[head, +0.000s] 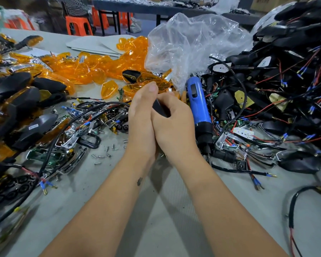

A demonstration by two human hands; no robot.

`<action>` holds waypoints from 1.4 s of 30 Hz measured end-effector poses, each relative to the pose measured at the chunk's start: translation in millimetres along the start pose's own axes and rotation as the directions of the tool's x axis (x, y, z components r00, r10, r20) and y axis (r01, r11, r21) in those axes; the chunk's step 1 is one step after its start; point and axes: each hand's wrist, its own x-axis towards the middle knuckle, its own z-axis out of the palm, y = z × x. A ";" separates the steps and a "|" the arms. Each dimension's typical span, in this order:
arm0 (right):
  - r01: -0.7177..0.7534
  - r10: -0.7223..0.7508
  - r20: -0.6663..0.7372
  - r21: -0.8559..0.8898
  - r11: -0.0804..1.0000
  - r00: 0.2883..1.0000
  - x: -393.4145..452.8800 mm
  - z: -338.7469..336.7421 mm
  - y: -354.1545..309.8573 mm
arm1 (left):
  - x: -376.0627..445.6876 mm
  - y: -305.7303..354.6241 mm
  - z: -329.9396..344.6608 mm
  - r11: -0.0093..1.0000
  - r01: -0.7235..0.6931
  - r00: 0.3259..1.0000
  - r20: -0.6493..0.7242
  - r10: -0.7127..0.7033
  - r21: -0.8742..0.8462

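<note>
A small black housing [159,108] sits above the tabletop [156,210], clasped between the left hand [142,123] and right hand [174,125], which press together around it. Fitting seems midway, and screwing looks not yet done. The blue screwdriver [199,108] lies just beside the right hand. Loose screws [102,156], amber lenses [93,67] and tangled wired housings [285,71] crowd round.

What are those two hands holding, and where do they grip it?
A small black part, clasped between both hands: the left hand covers its left side, thumb over the top, and the right hand curls round its right side.
</note>
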 end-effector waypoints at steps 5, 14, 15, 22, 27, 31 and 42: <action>-0.008 0.008 0.015 0.042 0.999 1.000 -1.5 -0.9 -1.0 | -1.0 -0.6 2.5 0.996 -0.069 0.994 -0.077 0.073 0.054; -0.037 0.036 -0.025 -0.028 0.999 0.999 -8.9 -0.4 -2.5 | -0.2 -0.4 -3.4 0.988 -0.046 0.994 -0.087 0.059 0.148; -0.025 0.024 -0.016 -0.045 0.999 1.000 -9.5 -1.3 -1.9 | -0.3 -1.2 -4.2 0.990 -0.032 0.997 -0.067 0.041 0.134; 0.058 -0.051 -0.111 0.067 0.996 0.993 6.2 -18.1 -10.4 | -6.1 -5.7 -10.0 0.997 0.054 0.957 0.284 -0.065 0.046; 0.057 -0.060 -0.043 -0.061 0.997 0.997 15.3 -15.3 -14.3 | 1.4 6.2 -22.6 0.994 0.093 0.949 0.297 -0.108 0.065; -0.025 0.021 -0.032 -0.113 0.993 0.999 16.4 -22.1 -10.3 | 11.1 17.3 -36.9 0.988 0.022 0.984 0.172 -0.048 0.151; -0.043 0.218 0.276 -0.526 0.850 0.936 10.1 -55.2 14.9 | 25.1 28.8 -60.9 0.975 0.194 0.978 -0.051 -0.200 -0.108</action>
